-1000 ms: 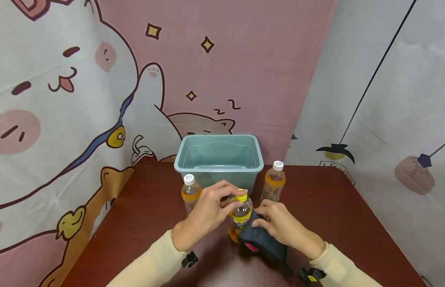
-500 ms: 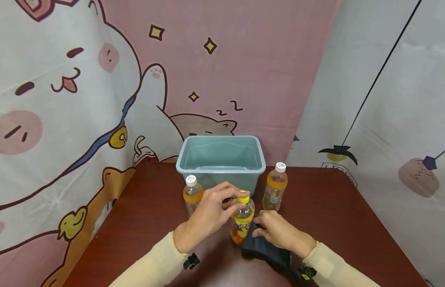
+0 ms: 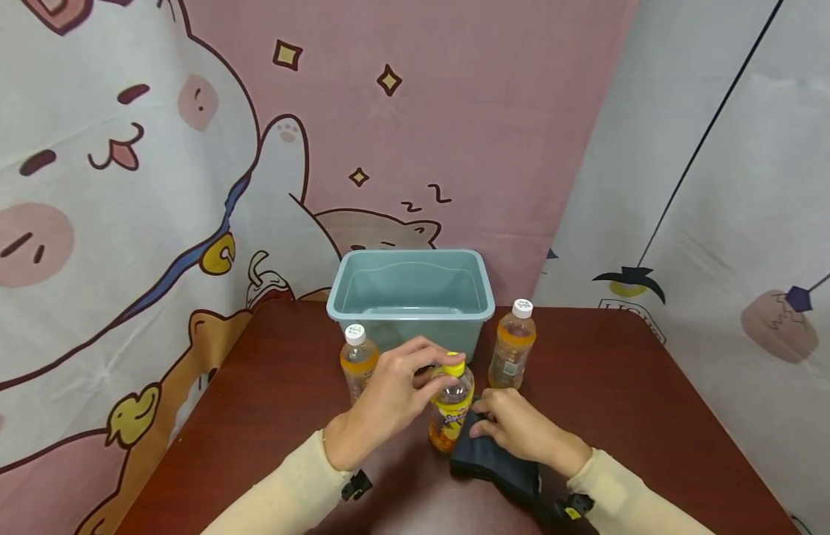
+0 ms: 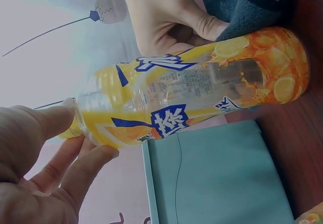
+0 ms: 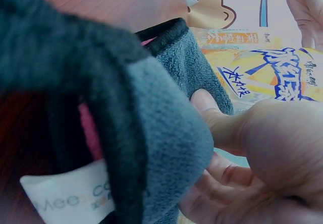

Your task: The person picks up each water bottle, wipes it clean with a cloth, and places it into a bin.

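- Hiding the lower part of one white-topped bottle (image 3: 357,358), my left hand (image 3: 394,386) crosses in front of it.
- My right hand (image 3: 524,427) covers the upper end of the cloth (image 3: 498,461), whose edge overlaps the lower right side of the bottle (image 3: 449,422); I cannot tell whether those two touch.
- Blur on the cloth's white tag (image 5: 65,193) leaves me only part of its print, and the table's (image 3: 274,446) near edge is out of view, with my sleeves (image 3: 281,487) cut off too.
- I hold my left hand high, back upward, thumb and fingers parted only by the width of the yellow cap (image 3: 453,367) they pinch.
- Lower down, my right hand comes in from the table's right side, thumb on the near face of the cloth, fingers curled behind, gripping it.
- Upright around the table's middle, the bottle stands nearer me than the bin (image 3: 415,317) at the far edge; the other white-topped bottle (image 3: 513,348) is just right of the bin.
- My bottle has a clear shoulder, a yellow label with blue lettering, and orange with lemon slices round its base.
- Fuzzy and blue-grey, the cloth has black binding and shows pink inside.
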`<state>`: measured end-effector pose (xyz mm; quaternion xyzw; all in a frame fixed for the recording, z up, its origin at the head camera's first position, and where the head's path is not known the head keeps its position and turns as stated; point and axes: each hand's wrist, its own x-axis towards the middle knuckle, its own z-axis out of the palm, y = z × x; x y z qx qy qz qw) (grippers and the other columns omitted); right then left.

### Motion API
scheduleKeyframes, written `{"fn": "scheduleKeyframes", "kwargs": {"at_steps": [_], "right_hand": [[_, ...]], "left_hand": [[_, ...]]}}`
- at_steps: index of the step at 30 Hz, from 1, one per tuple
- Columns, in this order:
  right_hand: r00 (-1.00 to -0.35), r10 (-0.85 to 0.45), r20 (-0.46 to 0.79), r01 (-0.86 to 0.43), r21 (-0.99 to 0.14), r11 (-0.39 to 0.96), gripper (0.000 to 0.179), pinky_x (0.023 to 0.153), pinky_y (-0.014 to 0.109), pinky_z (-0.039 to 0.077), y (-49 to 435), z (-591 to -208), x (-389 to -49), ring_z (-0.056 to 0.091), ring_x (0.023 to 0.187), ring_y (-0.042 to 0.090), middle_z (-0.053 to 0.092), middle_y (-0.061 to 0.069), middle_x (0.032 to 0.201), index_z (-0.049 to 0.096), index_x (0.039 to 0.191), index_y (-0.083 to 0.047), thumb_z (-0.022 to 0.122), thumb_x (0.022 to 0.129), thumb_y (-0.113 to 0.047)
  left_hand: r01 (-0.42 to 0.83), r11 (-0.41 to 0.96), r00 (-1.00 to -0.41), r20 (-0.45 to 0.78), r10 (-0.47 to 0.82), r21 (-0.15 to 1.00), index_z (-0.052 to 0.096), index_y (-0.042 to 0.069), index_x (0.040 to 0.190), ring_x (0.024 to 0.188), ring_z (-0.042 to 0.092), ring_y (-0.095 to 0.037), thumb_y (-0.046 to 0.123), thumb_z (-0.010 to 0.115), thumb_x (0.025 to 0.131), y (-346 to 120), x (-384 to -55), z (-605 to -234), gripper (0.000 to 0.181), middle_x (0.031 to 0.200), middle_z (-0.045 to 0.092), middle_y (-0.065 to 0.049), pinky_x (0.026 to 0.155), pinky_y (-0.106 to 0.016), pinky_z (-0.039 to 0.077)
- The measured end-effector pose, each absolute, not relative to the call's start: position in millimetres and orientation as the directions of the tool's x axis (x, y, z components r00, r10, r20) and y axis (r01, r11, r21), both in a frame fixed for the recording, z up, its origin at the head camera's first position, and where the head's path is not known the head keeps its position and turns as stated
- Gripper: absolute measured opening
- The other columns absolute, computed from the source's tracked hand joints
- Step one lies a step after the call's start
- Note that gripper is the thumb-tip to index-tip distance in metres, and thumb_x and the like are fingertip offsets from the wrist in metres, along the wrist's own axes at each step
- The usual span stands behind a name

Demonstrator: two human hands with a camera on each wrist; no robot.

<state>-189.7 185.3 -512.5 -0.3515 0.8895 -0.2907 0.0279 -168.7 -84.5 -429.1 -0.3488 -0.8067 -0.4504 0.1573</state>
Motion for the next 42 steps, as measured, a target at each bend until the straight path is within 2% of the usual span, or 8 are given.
{"fn": "scheduleKeyframes", "kwargs": {"at_steps": [4,9,11,18,28,34,42], "right_hand": [[-0.767,-0.623,0.152,-0.582,-0.573,0.577,0.012,0.065,0.019,0.053,186,-510,-188,0.059,0.078,-0.004,0.072,-0.006,0.094,0.09,0.114,-0.01,0.09,0.103,-0.016],[-0.787,-0.581,0.21,-0.575,-0.591,0.565,0.018,0.077,0.023,0.064,187,-507,-186,0.073,0.095,0.001,0.081,-0.004,0.107,0.09,0.12,-0.009,0.089,0.104,-0.018],[-0.788,-0.565,0.247,-0.587,-0.578,0.567,0.018,0.079,0.024,0.064,188,-505,-185,0.073,0.096,0.002,0.081,-0.006,0.107,0.09,0.119,-0.01,0.09,0.104,-0.018],[-0.787,-0.519,0.333,-0.604,-0.587,0.539,0.024,0.071,0.021,0.056,191,-500,-183,0.063,0.085,-0.002,0.077,-0.01,0.103,0.09,0.125,-0.012,0.091,0.102,-0.015],[-0.784,-0.464,0.411,-0.616,-0.606,0.504,0.025,0.065,0.021,0.052,196,-483,-181,0.057,0.079,-0.002,0.075,-0.014,0.101,0.091,0.122,-0.015,0.092,0.098,-0.011],[-0.762,-0.453,0.463,-0.647,-0.579,0.496,0.028,0.062,0.021,0.052,196,-469,-181,0.056,0.078,-0.001,0.074,-0.013,0.101,0.091,0.124,-0.012,0.094,0.097,-0.009],[-0.731,-0.43,0.53,-0.682,-0.553,0.479,0.032,0.06,0.019,0.048,192,-450,-178,0.052,0.072,-0.002,0.071,-0.014,0.098,0.09,0.126,-0.008,0.095,0.094,-0.006]], "left_hand": [[0.707,0.354,-0.705,0.568,0.425,0.612,0.087,0.015,0.136,0.113,0.084,-0.017,0.011,0.091,0.1,-85,-168,-430,0.036,0.124,0.081,-0.003,0.092,-0.034,0.073],[0.712,0.349,-0.7,0.578,0.421,0.609,0.087,0.015,0.135,0.113,0.084,-0.018,0.01,0.092,0.099,-85,-168,-430,0.037,0.124,0.081,-0.004,0.092,-0.035,0.073],[0.712,0.348,-0.701,0.578,0.418,0.61,0.087,0.016,0.135,0.113,0.084,-0.018,0.009,0.092,0.099,-85,-168,-430,0.037,0.124,0.081,-0.005,0.092,-0.037,0.074],[0.711,0.352,-0.701,0.577,0.419,0.608,0.087,0.014,0.136,0.114,0.084,-0.019,0.009,0.092,0.099,-85,-168,-430,0.037,0.123,0.081,-0.005,0.092,-0.037,0.074],[0.7,0.347,-0.711,0.561,0.424,0.625,0.087,0.016,0.136,0.118,0.083,-0.017,0.01,0.09,0.102,-85,-168,-432,0.035,0.124,0.081,-0.002,0.094,-0.032,0.073],[0.717,0.349,-0.695,0.586,0.417,0.603,0.087,0.011,0.134,0.109,0.083,-0.017,0.007,0.091,0.1,-85,-168,-431,0.035,0.123,0.082,-0.004,0.087,-0.029,0.073],[0.726,0.357,-0.687,0.595,0.418,0.588,0.087,0.014,0.137,0.094,0.075,-0.008,0.008,0.093,0.098,-84,-169,-431,0.04,0.123,0.081,-0.005,0.076,-0.026,0.069]]}}
